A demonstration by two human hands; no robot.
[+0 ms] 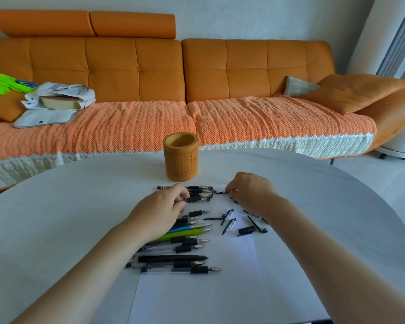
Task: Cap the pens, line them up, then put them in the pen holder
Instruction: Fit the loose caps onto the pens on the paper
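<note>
Our left hand [160, 208] grips a black-gripped pen [194, 199], and our right hand [250, 190] pinches a slim black cap [221, 192]. At twelve o'clock stands the round bamboo pen holder [181, 157]. Uncapped pens [189, 232] crowd the white paper [232, 265] at six. Loose caps [246, 230] lie scattered at four, with a quilted orange sofa [136, 85] beyond.

left grip [164, 206]: bare | right grip [250, 190]: bare | forearms [91, 265]: bare to frame edge
</note>
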